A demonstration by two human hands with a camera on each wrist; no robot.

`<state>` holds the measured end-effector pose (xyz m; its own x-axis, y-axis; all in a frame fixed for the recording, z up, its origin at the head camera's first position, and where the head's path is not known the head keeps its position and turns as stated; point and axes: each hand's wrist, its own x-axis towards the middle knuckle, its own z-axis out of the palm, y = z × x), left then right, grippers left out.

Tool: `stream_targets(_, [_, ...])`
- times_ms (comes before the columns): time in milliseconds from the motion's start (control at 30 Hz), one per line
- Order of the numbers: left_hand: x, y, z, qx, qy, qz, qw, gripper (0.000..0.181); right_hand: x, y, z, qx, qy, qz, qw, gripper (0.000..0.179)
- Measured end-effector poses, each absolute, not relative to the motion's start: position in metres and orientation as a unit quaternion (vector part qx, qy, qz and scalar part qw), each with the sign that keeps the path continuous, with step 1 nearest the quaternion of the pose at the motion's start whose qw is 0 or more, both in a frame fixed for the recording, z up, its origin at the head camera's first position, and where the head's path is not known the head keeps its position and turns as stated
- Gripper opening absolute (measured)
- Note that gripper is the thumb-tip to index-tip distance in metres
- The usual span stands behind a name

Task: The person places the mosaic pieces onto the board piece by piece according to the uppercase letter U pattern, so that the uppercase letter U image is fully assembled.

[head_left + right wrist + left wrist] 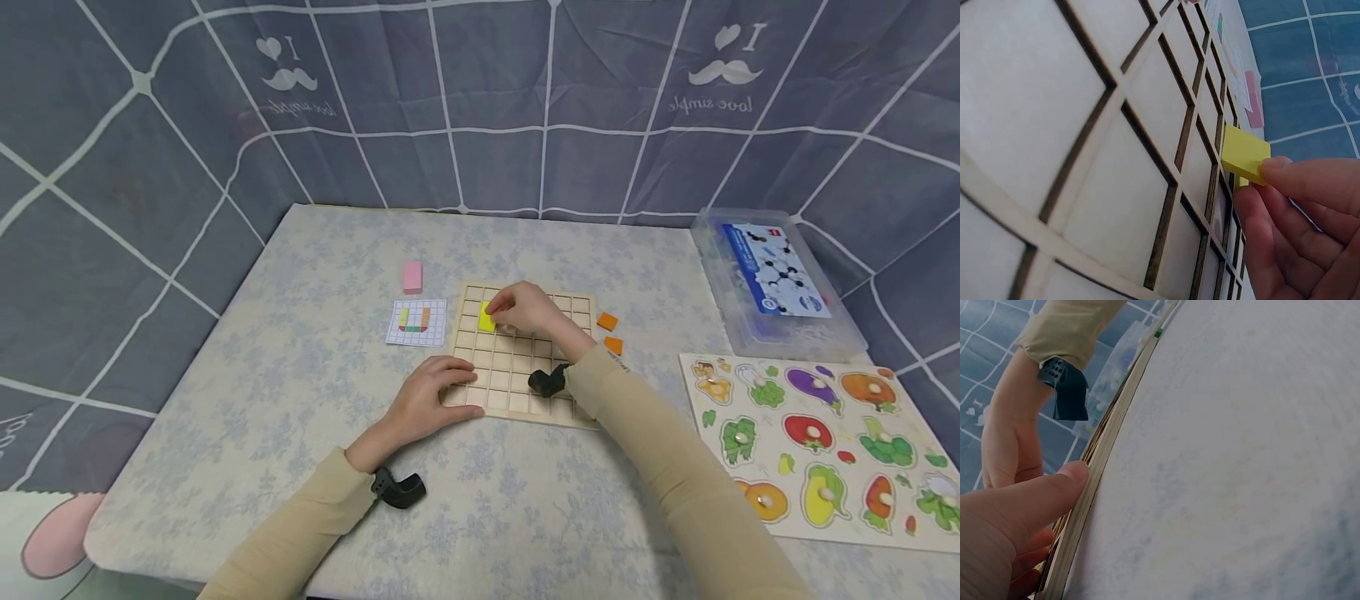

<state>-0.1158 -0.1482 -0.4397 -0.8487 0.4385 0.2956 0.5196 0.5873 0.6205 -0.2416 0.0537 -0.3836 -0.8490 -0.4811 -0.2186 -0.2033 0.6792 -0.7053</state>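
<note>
A wooden grid board (498, 379) lies flat on the table. My right hand (528, 308) is over its far left part, pinching a yellow square tile (1245, 150) between thumb and fingers. The tile is tilted, close over the grid. Another bit of yellow (1243, 182) shows behind it, mostly hidden by the fingers. My left hand (427, 397) rests at the board's near left corner, thumb and fingers spread, the thumb at the frame's edge (1094, 465). Left of the board lies a pattern card (393, 333) with a coloured U shape on a grid.
Pink tiles (412, 277) sit beyond the card. Two orange tiles (607, 321) lie right of the board. Farther right are a vegetable puzzle board (765, 392) and a clear plastic box (738, 325) with a blue label. A grey curtain (495, 100) hangs behind the table.
</note>
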Motion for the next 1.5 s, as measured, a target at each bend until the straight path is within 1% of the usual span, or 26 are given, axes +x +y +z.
stream_targets(200, [-0.116,-0.147,-0.439,-0.273,-0.889,-0.363,0.059,0.049,-0.24,0.055,-0.384,-0.19,0.895,-0.353,0.193,0.024])
stream_targets(467, [-0.116,-0.146,-0.439,-0.271,-0.89,-0.363,0.053,0.05,-0.239,0.057,-0.385,-0.187,0.892,-0.36,0.199,0.024])
stream_targets(633, [-0.116,-0.145,-0.439,-0.271,-0.89,-0.363,0.05,0.05,-0.235,0.066,-0.375,-0.207,0.884,-0.373,0.192,0.027])
stream_targets(833, [-0.115,-0.146,-0.439,-0.267,-0.893,-0.36,0.051,0.051,-0.227,0.09,-0.351,-0.248,0.877,-0.383,0.153,0.027])
stream_targets(967, [-0.115,-0.147,-0.439,-0.266,-0.893,-0.36,0.053,0.052,-0.219,0.111,-0.334,-0.251,0.884,-0.372,0.127,0.026])
stream_targets(1067, [-0.115,-0.148,-0.44,-0.27,-0.891,-0.361,0.058,0.051,-0.214,0.127,-0.324,-0.239,0.89,-0.37,0.12,0.025])
stream_targets(1500, [-0.115,-0.148,-0.44,-0.273,-0.889,-0.362,0.062,0.051,-0.186,0.192,-0.319,-0.207,0.897,-0.378,0.1,0.028])
